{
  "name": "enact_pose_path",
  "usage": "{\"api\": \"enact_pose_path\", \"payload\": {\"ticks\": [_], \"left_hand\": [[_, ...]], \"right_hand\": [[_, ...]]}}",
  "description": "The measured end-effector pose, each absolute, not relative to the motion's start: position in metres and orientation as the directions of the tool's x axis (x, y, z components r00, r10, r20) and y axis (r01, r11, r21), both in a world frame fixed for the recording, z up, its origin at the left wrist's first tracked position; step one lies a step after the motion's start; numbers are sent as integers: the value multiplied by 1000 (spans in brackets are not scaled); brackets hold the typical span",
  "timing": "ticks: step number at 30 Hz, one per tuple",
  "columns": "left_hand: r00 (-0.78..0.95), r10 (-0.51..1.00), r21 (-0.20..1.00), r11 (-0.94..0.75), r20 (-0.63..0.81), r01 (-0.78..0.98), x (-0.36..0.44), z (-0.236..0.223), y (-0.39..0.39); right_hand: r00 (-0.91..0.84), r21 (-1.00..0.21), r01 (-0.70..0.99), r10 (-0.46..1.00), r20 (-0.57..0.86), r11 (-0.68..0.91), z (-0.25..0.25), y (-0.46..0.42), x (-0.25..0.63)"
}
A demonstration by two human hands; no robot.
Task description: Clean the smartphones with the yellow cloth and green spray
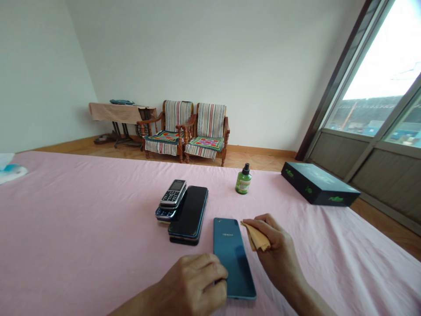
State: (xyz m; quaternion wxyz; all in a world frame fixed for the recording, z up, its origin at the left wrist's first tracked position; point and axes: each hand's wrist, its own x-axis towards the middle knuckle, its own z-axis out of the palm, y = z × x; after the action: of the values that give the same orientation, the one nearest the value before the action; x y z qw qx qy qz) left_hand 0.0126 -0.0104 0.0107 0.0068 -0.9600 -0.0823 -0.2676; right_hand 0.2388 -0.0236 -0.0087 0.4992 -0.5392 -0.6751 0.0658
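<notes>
One blue phone (234, 256) lay near on the sheet (98, 219); at its left edge the left hand (197, 283) curled, hold unclear. The right hand (278, 245) clenched a cloth (258, 238); a hard sideways push could have skidded the phone.

Phones (234, 259), bottle (243, 181), box (320, 185) on pink sheet (82, 228)

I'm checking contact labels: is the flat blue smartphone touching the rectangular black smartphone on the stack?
Apart. The head view shows a strip of pink fabric sheet between the blue smartphone and the black smartphone.
</notes>
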Motion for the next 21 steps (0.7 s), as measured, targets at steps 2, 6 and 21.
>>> {"api": "enact_pose_path", "payload": {"ticks": [2, 6, 21], "left_hand": [[866, 140, 17, -989, 480, 150, 14, 10, -10], [863, 171, 51, -985, 476, 167, 14, 10, -8], [941, 175, 43, -985, 289, 170, 14, 9, 2]], "right_hand": [[76, -644, 655, 812, 578, 396, -10, -23, 239], [85, -662, 650, 830, 551, 373, -14, -20, 239], [98, -703, 635, 870, 483, 319, -22, -15, 241]]}}
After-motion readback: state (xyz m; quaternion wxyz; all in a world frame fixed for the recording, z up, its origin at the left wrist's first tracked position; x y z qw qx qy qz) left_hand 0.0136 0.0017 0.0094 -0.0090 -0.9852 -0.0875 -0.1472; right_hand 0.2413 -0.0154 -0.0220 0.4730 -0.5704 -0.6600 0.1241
